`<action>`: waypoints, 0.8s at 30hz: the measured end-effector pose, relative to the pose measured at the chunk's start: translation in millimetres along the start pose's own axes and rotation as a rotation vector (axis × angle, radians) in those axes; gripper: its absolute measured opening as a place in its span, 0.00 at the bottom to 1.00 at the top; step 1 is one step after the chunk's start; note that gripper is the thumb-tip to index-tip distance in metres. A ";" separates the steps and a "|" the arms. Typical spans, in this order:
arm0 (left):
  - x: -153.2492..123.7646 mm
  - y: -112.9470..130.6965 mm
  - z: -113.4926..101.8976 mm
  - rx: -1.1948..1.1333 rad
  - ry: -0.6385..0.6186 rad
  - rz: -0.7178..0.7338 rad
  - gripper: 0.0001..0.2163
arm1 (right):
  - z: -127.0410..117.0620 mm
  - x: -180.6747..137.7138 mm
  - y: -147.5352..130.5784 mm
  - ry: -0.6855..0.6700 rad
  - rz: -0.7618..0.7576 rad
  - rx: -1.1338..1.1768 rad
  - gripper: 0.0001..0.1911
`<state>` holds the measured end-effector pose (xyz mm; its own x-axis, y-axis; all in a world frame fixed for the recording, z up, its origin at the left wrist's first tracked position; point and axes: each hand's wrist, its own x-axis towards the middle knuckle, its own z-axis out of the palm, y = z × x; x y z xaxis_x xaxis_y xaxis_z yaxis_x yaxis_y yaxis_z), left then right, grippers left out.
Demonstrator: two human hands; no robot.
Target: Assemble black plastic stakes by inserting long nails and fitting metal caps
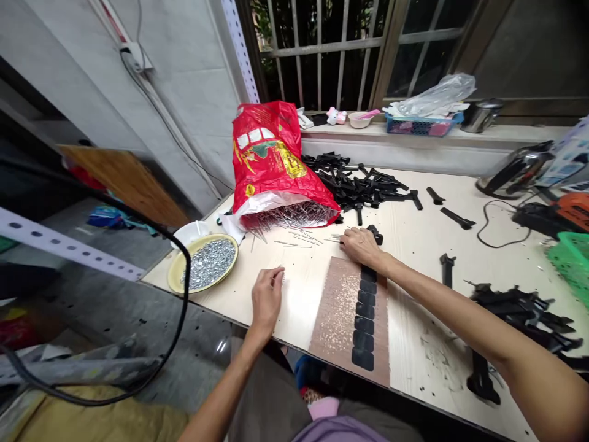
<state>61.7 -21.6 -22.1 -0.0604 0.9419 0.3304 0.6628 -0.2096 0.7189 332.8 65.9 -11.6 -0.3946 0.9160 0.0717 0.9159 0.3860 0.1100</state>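
Note:
My left hand (267, 298) rests on the pale table top (414, 245), its fingertips pinched together on something too small to name. My right hand (361, 245) reaches forward, fingers curled down over thin metal pins (304, 236) lying loose on the table. Those pins spill from the mouth of a red plastic bag (271, 162). A small black plastic part (375, 233) lies just behind my right hand. Under my right wrist is a brown board (338, 307) carrying a row of black pieces (365, 313).
A yellow dish of small silvery parts (207, 264) stands at the left edge beside a white cup (191, 233). Black plastic parts are heaped at the back (359, 181) and at the right (519, 307). A green basket (570, 255), tools and a cable (501, 227) occupy the far right.

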 end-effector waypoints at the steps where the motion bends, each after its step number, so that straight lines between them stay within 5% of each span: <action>1: 7.0 -11.8 -7.5 0.063 -0.006 0.015 0.11 | 2.0 2.5 1.2 -0.001 0.005 -0.001 0.11; 5: 26.5 -34.7 -16.2 0.270 -0.123 0.095 0.12 | 4.3 3.0 4.6 -0.023 0.037 0.010 0.13; 11: 40.0 -17.1 -3.1 0.637 -0.304 0.105 0.11 | 13.9 3.4 -4.1 -0.034 0.108 0.040 0.14; 16: 47.2 -13.5 2.5 0.715 -0.352 0.113 0.11 | 14.1 4.0 -4.7 -0.013 0.120 0.043 0.14; 20: 51.0 -13.7 0.4 0.426 -0.235 0.054 0.08 | -3.4 -7.1 -15.6 0.185 0.090 0.213 0.13; 24: 48.8 3.3 -1.0 -0.435 -0.180 -0.327 0.10 | -33.0 -30.8 -49.9 0.456 -0.001 0.530 0.11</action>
<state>60.1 23.4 -3.0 -0.0574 0.9978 -0.0337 0.2606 0.0476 0.9643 296.9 14.8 13.4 -0.2800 0.8234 0.4936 0.7819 0.4939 -0.3803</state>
